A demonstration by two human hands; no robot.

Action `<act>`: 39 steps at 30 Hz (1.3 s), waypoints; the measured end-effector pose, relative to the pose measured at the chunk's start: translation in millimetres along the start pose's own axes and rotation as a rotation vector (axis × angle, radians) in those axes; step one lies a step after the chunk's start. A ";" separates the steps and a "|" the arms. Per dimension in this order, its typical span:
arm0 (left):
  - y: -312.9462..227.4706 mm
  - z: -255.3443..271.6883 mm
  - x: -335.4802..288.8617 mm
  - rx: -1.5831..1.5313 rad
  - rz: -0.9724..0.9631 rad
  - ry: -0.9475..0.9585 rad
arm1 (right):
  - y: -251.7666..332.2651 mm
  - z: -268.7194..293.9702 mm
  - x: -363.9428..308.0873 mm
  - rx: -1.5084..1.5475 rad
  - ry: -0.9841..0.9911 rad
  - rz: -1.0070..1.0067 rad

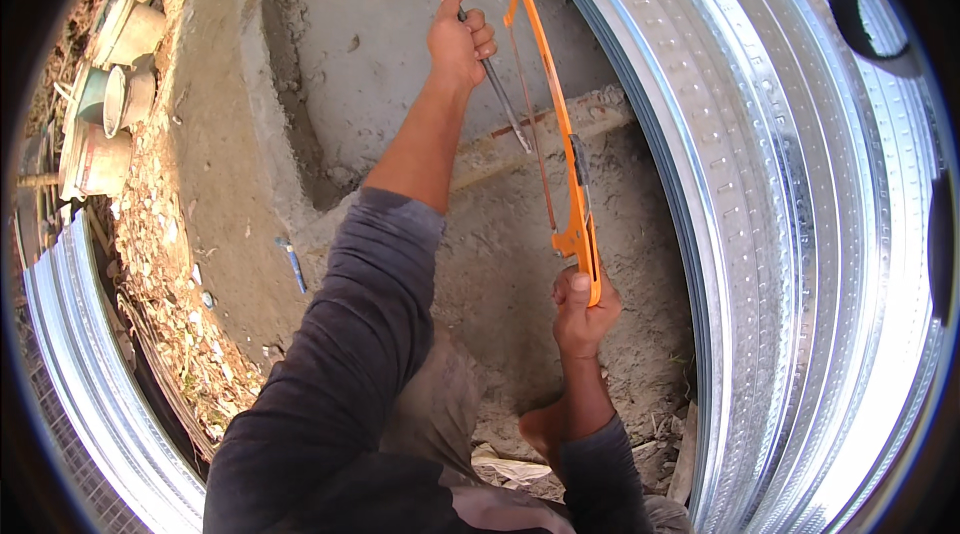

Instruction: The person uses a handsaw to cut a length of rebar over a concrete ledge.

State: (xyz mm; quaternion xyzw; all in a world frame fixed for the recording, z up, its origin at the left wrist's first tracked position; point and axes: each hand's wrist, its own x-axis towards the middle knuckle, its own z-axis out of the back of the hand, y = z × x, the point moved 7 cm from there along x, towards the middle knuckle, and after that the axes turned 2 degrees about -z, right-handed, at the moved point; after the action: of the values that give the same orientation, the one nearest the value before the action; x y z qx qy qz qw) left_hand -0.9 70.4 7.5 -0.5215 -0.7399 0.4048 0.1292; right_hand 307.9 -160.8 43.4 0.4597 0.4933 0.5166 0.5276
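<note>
An orange hacksaw (556, 84) stands nearly upright in the picture, its handle wrapped by my right hand (583, 319). Its thin, brownish blade faces left. My left hand (462, 42) is closed round a thin metal rod (503, 99), with the index finger stretched out along the far side. The rod slants from the top edge down to a pale end just left of the saw blade. That end appears close to the blade; whether they touch I cannot tell.
Stacked shiny corrugated metal sheets (740, 184) rise along the right side. Below the rod runs a concrete ledge (480, 162). A small blue-handled tool (292, 264) lies on the ground at left. Several dirty buckets (130, 31) stand farther left, with more metal sheets (90, 364) nearer.
</note>
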 end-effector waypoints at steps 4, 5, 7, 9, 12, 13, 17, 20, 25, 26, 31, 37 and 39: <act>-0.3 2.9 9.0 -0.055 0.001 0.076 | 3.3 -3.0 4.7 0.023 0.019 0.046; 2.2 4.6 10.0 -0.063 0.006 0.077 | 4.0 -3.5 5.3 0.010 0.024 0.056; 6.8 10.1 14.1 -0.066 0.010 0.029 | 3.0 -5.0 5.8 -0.008 0.032 0.066; 11.3 18.2 17.5 -0.069 0.015 -0.024 | 1.0 -4.8 5.7 -0.025 0.039 0.066; 14.3 29.7 19.8 -0.052 0.035 -0.114 | -4.3 -5.1 5.5 -0.049 0.110 0.094; 13.7 30.6 18.6 -0.033 0.048 -0.145 | -1.7 -5.6 6.3 -0.081 0.102 0.114; 1.6 26.9 17.7 0.049 0.025 -0.176 | 10.6 -9.5 7.1 -0.144 0.093 0.132; -10.5 18.2 19.8 0.122 -0.029 -0.215 | 1.1 -6.0 6.8 -0.079 0.102 0.076; -8.4 5.4 22.2 0.118 0.056 -0.196 | -1.6 -4.0 11.6 -0.026 0.048 0.011; -8.6 4.4 22.7 0.116 0.059 -0.192 | -2.5 -4.3 11.8 0.008 0.044 -0.026; -6.0 18.5 24.3 0.188 0.039 -0.286 | -18.3 -6.1 1.7 -0.004 0.076 -0.134; -11.7 23.5 6.9 0.221 0.081 -0.343 | 8.3 -5.1 19.3 -0.199 0.131 -0.147; -9.0 28.0 -3.0 0.195 0.105 -0.322 | 9.8 -2.6 23.5 -0.198 0.130 -0.147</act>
State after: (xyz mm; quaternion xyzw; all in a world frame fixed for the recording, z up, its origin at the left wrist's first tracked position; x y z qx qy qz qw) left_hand -22.8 53.6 -3.1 -0.4730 -0.6800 0.5590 0.0376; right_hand 303.9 -137.0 51.8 0.3338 0.5055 0.5512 0.5738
